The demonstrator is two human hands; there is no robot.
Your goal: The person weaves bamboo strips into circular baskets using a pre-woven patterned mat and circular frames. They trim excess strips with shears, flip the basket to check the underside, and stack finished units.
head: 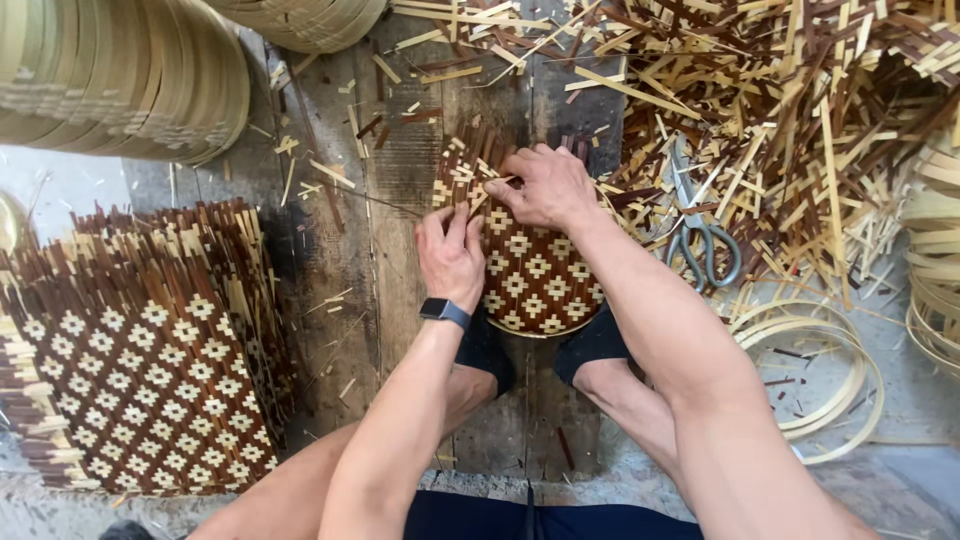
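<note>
Dark blue cloth [560,522] is showing at six o'clock, cut off by the bottom edge, with two bare forearms reaching up from it toward the centre. Two feet in black slip-on shoes [590,343] are pinning the near rim of a round woven bamboo mat with a brown-and-cream diamond pattern [530,275], which is lying on weathered grey wooden boards [400,200] just above centre. The left hand [452,255], with a dark smartwatch [445,311] on its wrist, is resting fingers together and pressed flat on the mat's left side at about nine o'clock of it. The right hand [545,185] is curled over the mat's far edge at twelve o'clock, fingertips pinching what looks like a pale strip end.

Doing this step well seems to call for keeping the feet and flat hand firm so the weave is not shifting, and for drawing the pinched strip snug without kinking it.

At eight o'clock a stack of square woven mats in the same diamond pattern [140,360] is leaning, loose ends bristling. At three o'clock grey-handled scissors [700,240] are lying among a heap of cut brown and pale bamboo offcuts [800,110], with thin pale bamboo hoops [810,370] coiling at four o'clock. At eleven o'clock stacked pale bamboo rings [130,80] are running out of frame.

The right fingertips are hiding exactly which strip they are gripping, and the mat's far edge is blending into the scraps
</note>
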